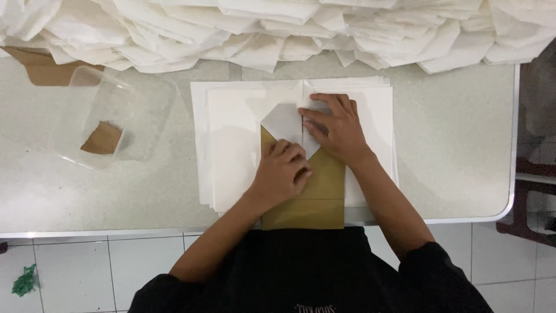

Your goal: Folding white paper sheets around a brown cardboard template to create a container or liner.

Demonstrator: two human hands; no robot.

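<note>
Pressed flat under both hands, nothing clasped, a gold sheet [313,200] lies on the white paper stack [231,145] at the table [463,150] edge: right hand [339,130] spread on the white fold [285,123], left hand [282,173] curled. Should pressure slip, the fold could be creased crooked (likely). Left, a clear plastic tub [113,119] holds a brown scrap [102,139].

Shiny gold paper sheet [315,197] lies on matt white paper [231,145]; clear plastic box [116,116] nearby.
</note>
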